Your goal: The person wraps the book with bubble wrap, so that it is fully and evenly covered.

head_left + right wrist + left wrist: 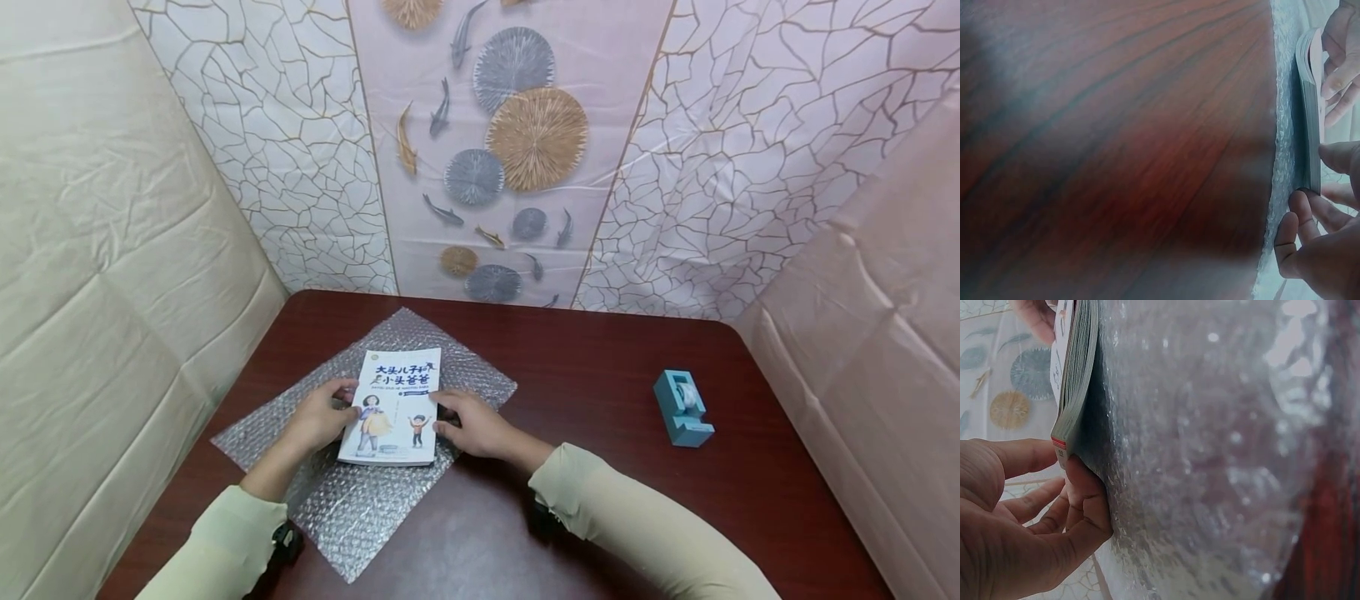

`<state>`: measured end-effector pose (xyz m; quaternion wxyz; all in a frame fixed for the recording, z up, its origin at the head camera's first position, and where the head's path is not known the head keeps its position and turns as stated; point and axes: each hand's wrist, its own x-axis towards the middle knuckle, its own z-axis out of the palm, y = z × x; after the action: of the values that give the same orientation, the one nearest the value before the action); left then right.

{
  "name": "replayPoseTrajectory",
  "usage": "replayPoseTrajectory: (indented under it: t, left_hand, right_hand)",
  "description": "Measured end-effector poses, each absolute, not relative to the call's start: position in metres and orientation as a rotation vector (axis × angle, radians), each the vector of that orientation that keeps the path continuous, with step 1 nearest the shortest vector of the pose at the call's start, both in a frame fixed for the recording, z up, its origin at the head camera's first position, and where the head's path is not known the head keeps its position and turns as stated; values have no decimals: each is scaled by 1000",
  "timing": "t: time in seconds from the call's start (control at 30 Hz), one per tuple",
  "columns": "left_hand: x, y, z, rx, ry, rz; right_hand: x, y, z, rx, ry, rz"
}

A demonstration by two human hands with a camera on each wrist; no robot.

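Note:
A white paperback book [396,408] with two cartoon figures and blue Chinese lettering lies face up over a sheet of bubble wrap [360,521]. My left hand [321,417] pinches its left edge; in the left wrist view the thumb is on the cover side and curled fingers [1088,503] are tucked beneath the spine. From the opposite side my right hand [476,425] grips the right edge, thumb on top and fingertips [1300,203] under the pages. A narrow dark gap shows between the book's underside and the bubble wrap in the right wrist view.
On the right of the dark red-brown table [585,400] stands a teal tape dispenser [682,408] with a roll of clear tape. Patterned cloth [487,167] hangs behind the table, and pale padded panels [97,292] close off both sides.

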<state>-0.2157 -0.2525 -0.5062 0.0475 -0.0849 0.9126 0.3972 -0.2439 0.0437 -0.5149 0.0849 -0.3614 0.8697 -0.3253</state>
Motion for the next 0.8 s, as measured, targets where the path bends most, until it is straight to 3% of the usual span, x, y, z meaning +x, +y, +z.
replayPoseTrajectory:
  t: [0.33, 0.6, 0.8]
  left_hand:
    - [-215, -257, -504, -244, 2771, 1275]
    - [-215, -258, -504, -221, 2888, 1123]
    - [-216, -258, -504, -212, 2934, 996]
  right_hand:
    - [-272, 46, -574, -1206, 2690, -871]
    - [-259, 39, -554, -1167, 2741, -768]
    - [-265, 33, -571, -1144, 2787, -740]
